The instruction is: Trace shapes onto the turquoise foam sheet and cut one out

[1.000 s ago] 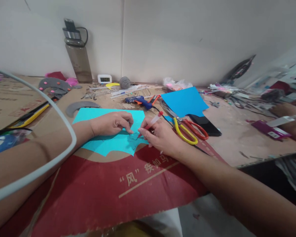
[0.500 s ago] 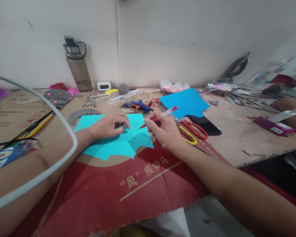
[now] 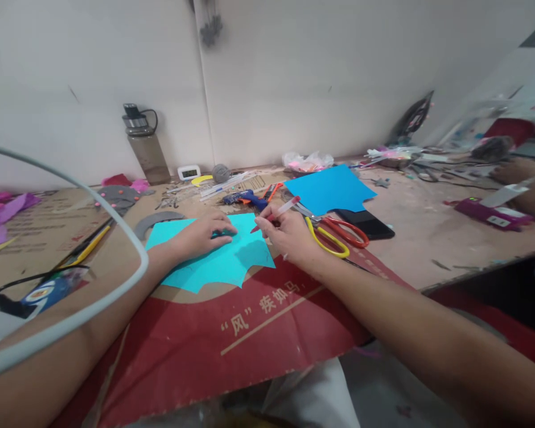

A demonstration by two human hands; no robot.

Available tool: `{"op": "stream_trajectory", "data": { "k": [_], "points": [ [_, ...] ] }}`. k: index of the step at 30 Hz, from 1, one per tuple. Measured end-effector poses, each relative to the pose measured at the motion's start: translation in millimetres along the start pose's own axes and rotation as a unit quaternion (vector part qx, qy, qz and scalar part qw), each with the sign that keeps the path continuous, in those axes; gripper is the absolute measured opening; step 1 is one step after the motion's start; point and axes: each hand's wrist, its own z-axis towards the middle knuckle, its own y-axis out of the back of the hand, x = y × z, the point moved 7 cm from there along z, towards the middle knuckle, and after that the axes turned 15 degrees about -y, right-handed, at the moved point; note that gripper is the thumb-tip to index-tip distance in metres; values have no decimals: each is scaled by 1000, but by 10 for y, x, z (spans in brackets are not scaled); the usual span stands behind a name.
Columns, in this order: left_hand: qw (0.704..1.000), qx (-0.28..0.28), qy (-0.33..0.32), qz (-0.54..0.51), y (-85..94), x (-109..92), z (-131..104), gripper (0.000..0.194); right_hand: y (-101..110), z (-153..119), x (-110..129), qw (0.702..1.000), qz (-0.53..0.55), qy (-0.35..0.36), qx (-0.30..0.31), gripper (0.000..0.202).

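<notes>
A turquoise sheet of paper [image 3: 218, 270] with a scalloped lower edge lies on the red printed cardboard [image 3: 294, 333]. My left hand [image 3: 205, 235] rests on the sheet, its fingers slightly bent and apart, holding nothing visible. My right hand [image 3: 292, 235] grips a red pen [image 3: 289, 205] with a clear upper barrel. The pen's tip points down at the paper's upper right part; I cannot tell whether it touches. Just right of that hand lie scissors [image 3: 359, 238] with red and yellow handles. Behind them a bright blue sheet [image 3: 332, 190] partly covers a black phone [image 3: 381, 227].
A blue glue gun [image 3: 253, 200], a grey crescent piece [image 3: 158, 221] and a small clock [image 3: 188, 173] lie beyond the paper. A water bottle [image 3: 149, 157] stands by the wall. At right, a purple device [image 3: 493, 215] sits near another person's hand [image 3: 524, 178]. A white cable [image 3: 142, 261] crosses the left foreground.
The view has shifted slightly, showing more at the left. My right hand and the pen have tilted a little; the left hand stays on the turquoise paper.
</notes>
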Motion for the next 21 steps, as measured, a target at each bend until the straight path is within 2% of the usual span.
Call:
{"op": "stream_trajectory", "data": {
  "k": [3,9,13,16,21],
  "points": [
    [1000,5,13,7,-18,37,-11,30,57,27,-10,1000,-2,-4,-26,20],
    [999,-6,3,-51,21,-47,22,27,142,69,-31,996,-38,-4,-79,23],
    [987,-54,67,-134,65,12,2,22,159,100,-57,996,-35,4,-85,22],
    [977,-93,114,-153,102,112,-55,22,188,134,-85,995,-26,11,-92,22],
    [942,-196,186,-199,209,298,-196,26,246,185,-134,994,-7,28,-110,24]
  ]
}}
